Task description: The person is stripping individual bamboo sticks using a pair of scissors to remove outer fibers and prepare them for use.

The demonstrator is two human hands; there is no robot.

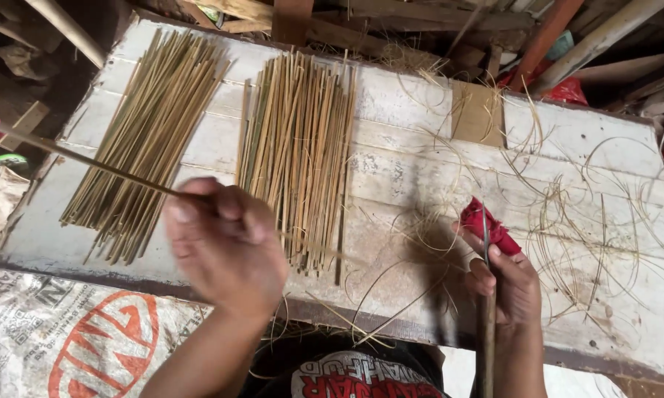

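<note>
White plank table [420,96] lies before you; your left hand [225,243] pinches a bamboo strip [74,156] slanting up-left; your right hand [505,276] grips a knife [487,309], blade upright, well apart.

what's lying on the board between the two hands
In the head view, between the left hand and right hand, the second bundle of bamboo sticks ends, with loose curled shavings on the white board.

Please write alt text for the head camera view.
Seen from above, the left hand grips a thin bamboo stick over a white plank table, while the right hand holds a knife with red cloth. Two bundles of sticks lie behind.
</note>
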